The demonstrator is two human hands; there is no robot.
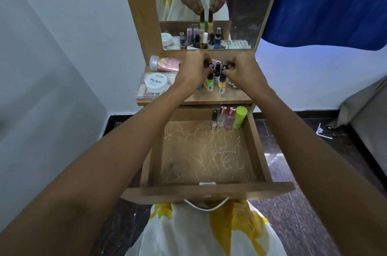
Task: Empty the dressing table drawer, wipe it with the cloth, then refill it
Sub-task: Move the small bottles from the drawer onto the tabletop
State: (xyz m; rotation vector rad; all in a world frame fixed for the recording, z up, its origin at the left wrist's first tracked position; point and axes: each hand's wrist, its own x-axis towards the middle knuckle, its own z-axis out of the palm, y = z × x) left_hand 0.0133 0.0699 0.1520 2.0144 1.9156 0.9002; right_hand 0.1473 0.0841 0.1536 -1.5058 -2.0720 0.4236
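- While both arms reach over the open drawer (257, 147), my left hand (195, 69) pinches the black cap of the green polish bottle (210, 83), fingers curled tight on it.
- My right hand (240, 71) pinches the cap of the yellow polish bottle (222, 84) the same way, at 3 o'clock of the green one; a dark-capped bottle (217, 71) stands between the 2.
- Both gripped bottles hang upright near the front edge of the table top (234, 97); I cannot tell whether their bases touch the wood.
- The drawer is pulled out towards me, its front panel at 6 o'clock above my dress.
- In its 1 o'clock corner 4 things stand in a row against the back wall: a black-capped bottle (214, 119), 2 rose-capped bottles (230, 118) and a lime green tube (240, 117) nearest the right wall.
- From that row to the front panel the scribbled drawer floor shows, walls on both sides.
- At 9 o'clock of my left hand a white jar (156, 84) sits on a clear box (143, 91) by the top's left edge; a pink tube (165, 63) lies on its side at 10 o'clock.
- The striped cloth (236, 44) shows only in the mirror (247, 0), at the reflected top's 3 o'clock end.
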